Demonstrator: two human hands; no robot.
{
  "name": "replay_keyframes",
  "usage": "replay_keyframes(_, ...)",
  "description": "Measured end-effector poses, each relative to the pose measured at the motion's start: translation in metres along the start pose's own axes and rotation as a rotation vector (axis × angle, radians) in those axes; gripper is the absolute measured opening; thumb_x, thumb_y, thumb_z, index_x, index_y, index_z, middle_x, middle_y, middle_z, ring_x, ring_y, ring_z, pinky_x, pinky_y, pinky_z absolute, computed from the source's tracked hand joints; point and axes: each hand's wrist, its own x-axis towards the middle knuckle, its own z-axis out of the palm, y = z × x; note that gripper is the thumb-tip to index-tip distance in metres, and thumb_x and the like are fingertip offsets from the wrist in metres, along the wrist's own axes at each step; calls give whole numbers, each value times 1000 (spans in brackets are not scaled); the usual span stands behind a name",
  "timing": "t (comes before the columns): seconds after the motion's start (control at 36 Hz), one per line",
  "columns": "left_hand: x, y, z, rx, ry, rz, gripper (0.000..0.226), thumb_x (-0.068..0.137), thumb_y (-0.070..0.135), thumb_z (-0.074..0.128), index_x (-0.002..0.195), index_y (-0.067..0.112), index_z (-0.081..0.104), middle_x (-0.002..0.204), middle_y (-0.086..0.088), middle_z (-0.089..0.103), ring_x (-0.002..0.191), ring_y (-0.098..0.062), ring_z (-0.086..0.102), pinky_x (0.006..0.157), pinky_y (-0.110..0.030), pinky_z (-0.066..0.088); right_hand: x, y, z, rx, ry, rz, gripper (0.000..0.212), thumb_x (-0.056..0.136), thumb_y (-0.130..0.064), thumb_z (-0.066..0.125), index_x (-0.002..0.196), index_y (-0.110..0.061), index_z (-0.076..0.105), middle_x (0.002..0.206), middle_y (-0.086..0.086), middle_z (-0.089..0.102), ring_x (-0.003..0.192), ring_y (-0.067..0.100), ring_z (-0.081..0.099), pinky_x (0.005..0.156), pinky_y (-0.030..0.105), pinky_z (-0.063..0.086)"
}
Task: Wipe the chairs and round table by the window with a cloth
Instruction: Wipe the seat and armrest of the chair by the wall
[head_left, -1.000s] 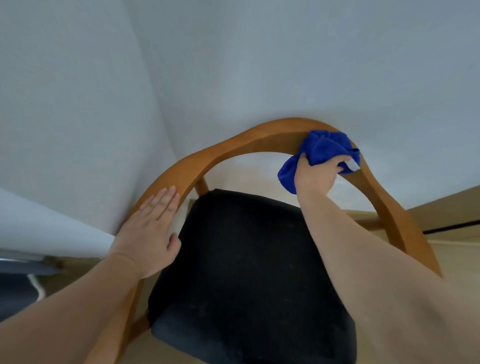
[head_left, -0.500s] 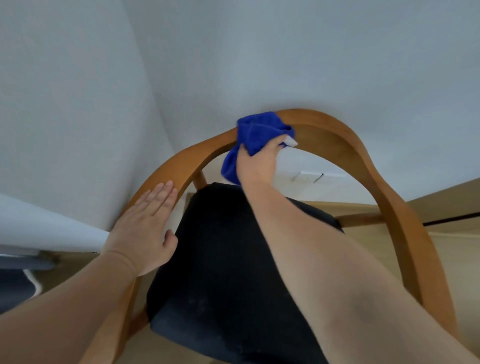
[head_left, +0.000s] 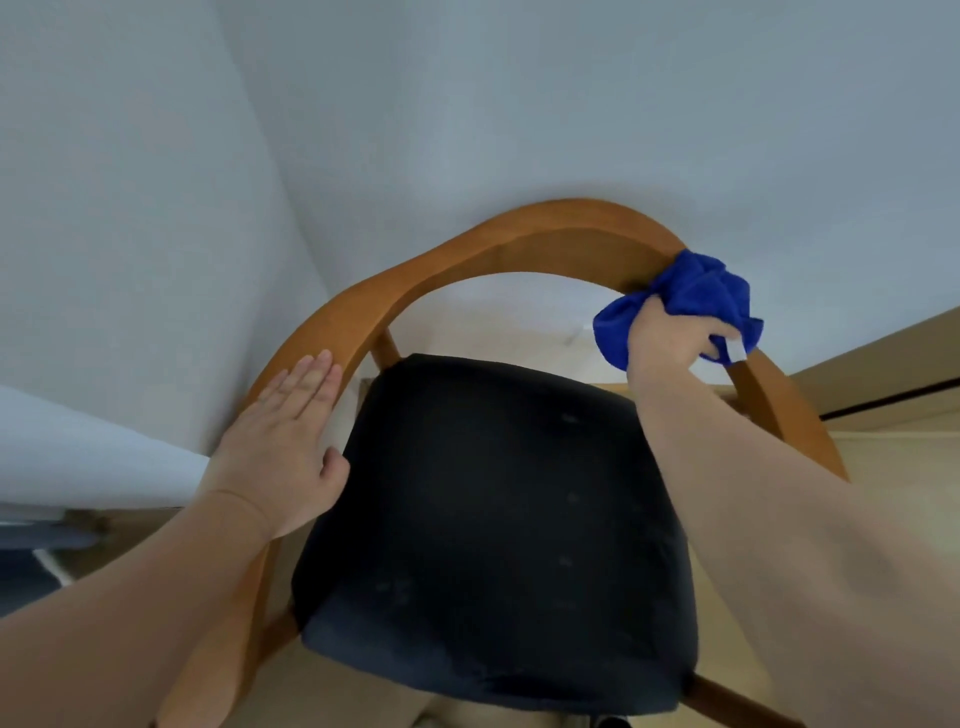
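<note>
Grips bunched cloth (head_left: 696, 291) in right hand (head_left: 670, 338) at right bend of chair rail (head_left: 519, 234); rests flat left hand (head_left: 285, 441) on rail's left side, far along curve

Rail top: the curved wooden rail (head_left: 498, 244) is bare between the left hand (head_left: 283, 441), flat on its left bend, and the right hand (head_left: 670, 338), gripping the blue cloth (head_left: 696, 291) on its right bend.
Behind rail: the wall (head_left: 519, 104); clearance cannot be judged.
Under rail: an open gap above the black seat (head_left: 493, 519).
Seat: bare between both forearms.
</note>
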Motion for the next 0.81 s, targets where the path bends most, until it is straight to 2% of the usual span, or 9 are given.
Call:
replay_keyframes(0.08,0,0,1,-34,7,-5,73,78,45,12,143,14,-2,153,-1,-4,143,-12,0,118,-29,-1,-24,-15,19,-50,-84,-129,103,92,-40,60,150,-3,-16,160,20,4,134,32,41,105,38,37)
replay_keyframes(0.19,0,1,-1,-49,2,-8,71,79,44,14,142,15,-1,152,-1,-4,142,-10,-1,117,-30,1,-73,-26,54,-46,-273,-366,101,91,-37,62,150,-1,-13,160,21,1,137,34,37,105,37,36)
replay_keyframes(0.33,-1,3,-4,-76,3,-7,74,76,46,5,142,16,-6,151,1,-10,141,-9,-6,116,-28,-3,-135,-8,86,-110,-523,-534,100,87,-33,66,152,-4,-4,154,17,28,130,31,44,104,24,34)
replay_keyframes(0.39,0,1,-4,-72,0,-9,77,77,45,10,147,12,5,154,-2,0,144,-12,4,117,-29,2,-153,7,94,-112,-655,-578,101,86,-30,67,153,-9,-5,152,15,33,129,32,46,106,33,38)
replay_keyframes(0.5,-1,-1,-4,-104,18,-2,76,79,39,19,146,5,27,155,-10,23,143,-19,21,117,-35,15,-164,17,91,-119,-807,-620,75,88,-22,66,148,-12,23,132,8,54,114,23,56,87,25,42)
replay_keyframes(0.58,-3,1,-6,-121,24,-9,75,81,40,17,149,10,19,157,-5,12,145,-15,11,118,-31,8,-155,13,76,-122,-862,-620,65,86,-19,67,143,-15,35,118,2,61,105,18,60,88,31,50)
replay_keyframes(0.64,-4,2,-7,-148,35,-33,71,84,38,22,150,12,17,158,-3,11,145,-14,9,118,-30,6,-149,10,60,-125,-881,-631,58,87,-17,66,139,-17,42,111,-5,61,99,11,59,85,26,50)
replay_keyframes(0.69,-5,3,-8,-173,59,-47,65,89,35,29,150,13,19,158,-2,12,146,-14,10,118,-29,6,-146,9,38,-129,-881,-644,56,87,-16,68,137,-20,43,109,-9,58,98,8,57,82,21,46)
replay_keyframes(0.81,-12,6,-12,-196,96,-44,55,93,24,42,144,8,35,154,-7,29,143,-20,23,116,-30,9,-143,11,-10,-168,-875,-635,55,84,-20,71,133,-23,45,113,-10,59,102,12,58,92,31,49)
